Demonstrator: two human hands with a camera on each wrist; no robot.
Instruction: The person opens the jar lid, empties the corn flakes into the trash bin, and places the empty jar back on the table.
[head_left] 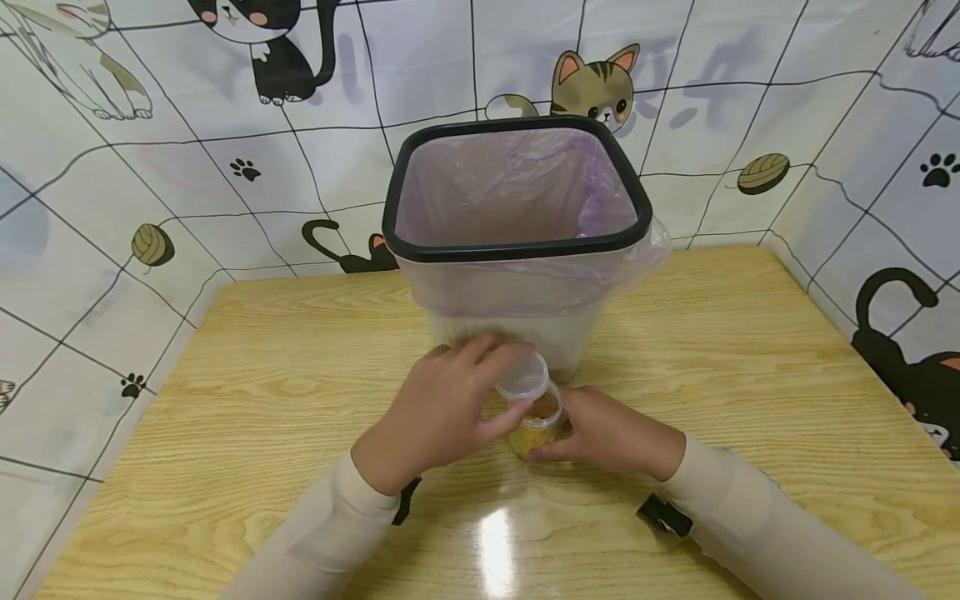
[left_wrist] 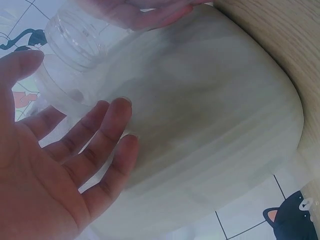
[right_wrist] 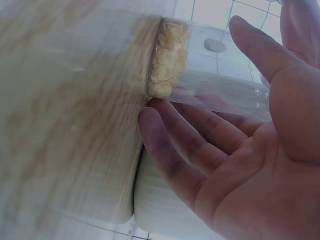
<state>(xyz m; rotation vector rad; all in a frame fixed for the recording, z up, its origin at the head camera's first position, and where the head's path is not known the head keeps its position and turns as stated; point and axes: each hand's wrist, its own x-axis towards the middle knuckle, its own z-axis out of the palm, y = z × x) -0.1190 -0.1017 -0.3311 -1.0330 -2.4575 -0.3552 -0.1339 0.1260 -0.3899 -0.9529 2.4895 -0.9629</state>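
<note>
A clear jar (head_left: 536, 435) stands on the table with pale yellow, flaky pieces (right_wrist: 169, 60) at its bottom. My right hand (head_left: 615, 429) holds it from the right side, thumb near the front and fingers behind. Over the jar's mouth, a clear round lid (head_left: 525, 377) is tilted and off the rim. My left hand (head_left: 450, 404) holds this lid between thumb and fingers. In the left wrist view the lid (left_wrist: 62, 95) overlaps the jar's threaded neck (left_wrist: 75, 40).
Right behind the hands stands a pale trash bin (head_left: 517, 333) with a black rim (head_left: 517, 252) and a purple liner bag (head_left: 600, 187) folded over it. The wooden table (head_left: 300, 375) runs to walls covered in cat-print sheeting (head_left: 420, 50).
</note>
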